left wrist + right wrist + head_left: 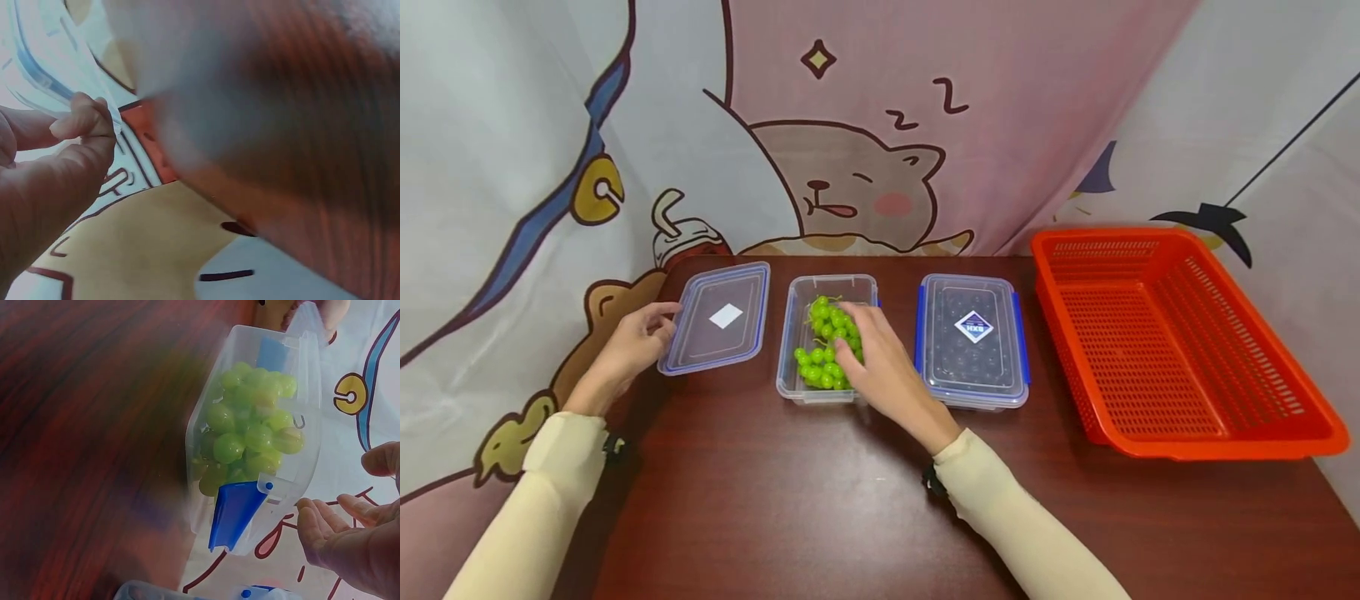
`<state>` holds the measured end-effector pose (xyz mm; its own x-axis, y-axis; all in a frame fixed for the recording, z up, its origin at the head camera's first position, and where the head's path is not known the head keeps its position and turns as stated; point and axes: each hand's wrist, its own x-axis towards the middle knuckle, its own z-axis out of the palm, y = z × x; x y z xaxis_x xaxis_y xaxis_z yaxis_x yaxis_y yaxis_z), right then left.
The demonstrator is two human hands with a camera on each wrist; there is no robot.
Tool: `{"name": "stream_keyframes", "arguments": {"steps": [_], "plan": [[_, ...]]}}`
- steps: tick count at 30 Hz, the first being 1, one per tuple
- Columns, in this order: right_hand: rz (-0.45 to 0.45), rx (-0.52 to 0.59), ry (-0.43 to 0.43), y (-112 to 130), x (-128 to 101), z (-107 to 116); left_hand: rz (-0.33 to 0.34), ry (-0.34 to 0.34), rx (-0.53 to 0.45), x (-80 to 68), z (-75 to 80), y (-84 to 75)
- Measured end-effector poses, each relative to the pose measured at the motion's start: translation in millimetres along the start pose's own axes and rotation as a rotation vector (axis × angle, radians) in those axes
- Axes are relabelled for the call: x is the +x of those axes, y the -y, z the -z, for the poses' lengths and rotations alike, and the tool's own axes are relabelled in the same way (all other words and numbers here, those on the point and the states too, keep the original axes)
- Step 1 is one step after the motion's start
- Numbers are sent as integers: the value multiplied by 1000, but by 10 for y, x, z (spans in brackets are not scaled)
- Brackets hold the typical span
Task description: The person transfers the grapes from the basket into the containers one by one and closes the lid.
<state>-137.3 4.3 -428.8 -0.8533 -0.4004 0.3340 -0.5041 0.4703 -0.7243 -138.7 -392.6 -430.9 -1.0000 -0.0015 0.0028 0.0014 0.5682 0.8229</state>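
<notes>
Over the open middle container [795,333] on the counter [820,500], the right hand [880,362] rests with fingers loosely spread on the green grapes [822,342] inside (not visibly gripping them). At far left, the left hand [632,342] pinches the edge of the loose lid [718,317], thumb against forefinger.

Table [820,500] with boxes [973,342], basket [1172,342]
</notes>
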Motion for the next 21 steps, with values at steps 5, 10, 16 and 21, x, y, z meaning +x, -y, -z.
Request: {"name": "stream_keyframes", "arguments": {"steps": [5,10,16,21], "plan": [[-6,8,-1,5,4,16,-2,-11,-24,-61,46,-187],[-10,20,-1,21,10,28,-2,-5,-30,-88,42,-358],[5,39,-5,33,20,13,-5,18,-45,-79,-27,-479],[13,29,-6,41,26,-1,-27,41,-104,-89,-97,-558]]}}
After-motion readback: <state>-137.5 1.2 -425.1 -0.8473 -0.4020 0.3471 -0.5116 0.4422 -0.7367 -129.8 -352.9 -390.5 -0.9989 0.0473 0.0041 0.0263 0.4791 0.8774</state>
